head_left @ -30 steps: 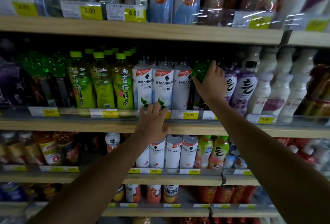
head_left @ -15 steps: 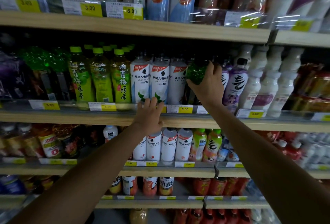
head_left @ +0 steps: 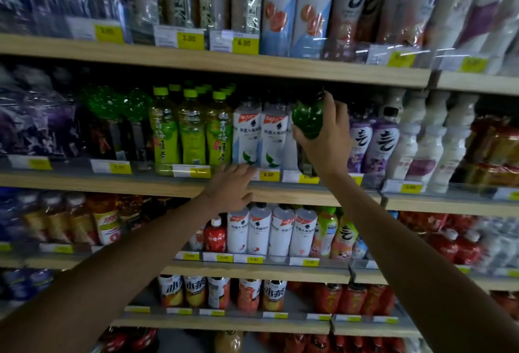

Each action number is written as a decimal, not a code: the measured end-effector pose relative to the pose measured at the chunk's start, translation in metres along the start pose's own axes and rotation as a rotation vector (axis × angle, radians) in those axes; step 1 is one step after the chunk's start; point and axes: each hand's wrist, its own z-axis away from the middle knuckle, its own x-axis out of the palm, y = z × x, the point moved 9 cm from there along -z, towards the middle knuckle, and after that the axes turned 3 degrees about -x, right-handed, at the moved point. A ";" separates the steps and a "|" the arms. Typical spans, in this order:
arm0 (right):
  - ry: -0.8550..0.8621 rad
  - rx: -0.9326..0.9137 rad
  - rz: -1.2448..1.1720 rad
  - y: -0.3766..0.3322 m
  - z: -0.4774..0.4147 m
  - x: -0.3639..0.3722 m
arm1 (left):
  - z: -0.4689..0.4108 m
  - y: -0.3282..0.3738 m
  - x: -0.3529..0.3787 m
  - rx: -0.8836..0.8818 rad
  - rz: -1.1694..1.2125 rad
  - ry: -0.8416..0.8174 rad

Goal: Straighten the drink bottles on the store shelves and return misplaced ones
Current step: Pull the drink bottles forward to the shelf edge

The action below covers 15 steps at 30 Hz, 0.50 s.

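Head view of a stocked drinks bay with four wooden shelves. The right hand, at about 1 o'clock from the centre of the view, gripped a green bottle round its bulbous upper body, fingers curled over the far side and thumb on the near side. The bottle's dark cap reached almost to the underside of the upper shelf. Its lower part was hidden behind the palm and wrist, so whether it stood on the middle shelf could not be told. The bottle was upright between the white-sleeved bottles at its 9 o'clock and the purple-labelled bottles at its 3 o'clock. The left hand, at 7 o'clock from the green bottle, lay palm down on the front edge of the middle shelf. Its fingers were straight and loosely spread, holding nothing, with the fingertips near the bases of the white-sleeved bottles and just beside a yellow price tag. Green-tea bottles with lime caps stood at 9 o'clock from the white-sleeved row. Pale waisted bottles stood at 3 o'clock from the purple-labelled ones. On the shelf below, at 6 o'clock from the left hand, stood a second row of white bottles.
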 end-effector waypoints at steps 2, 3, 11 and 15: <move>-0.069 0.005 -0.011 -0.024 -0.005 0.013 | 0.019 -0.028 -0.002 -0.025 -0.031 0.060; -0.116 0.025 -0.033 -0.034 -0.004 0.023 | 0.029 -0.044 0.000 -0.043 -0.053 0.059; -0.267 0.078 -0.214 -0.137 0.031 0.109 | 0.117 -0.210 0.025 -0.341 -0.117 -0.011; -0.296 0.095 -0.271 -0.188 0.030 0.147 | 0.159 -0.294 0.032 -0.481 -0.131 -0.021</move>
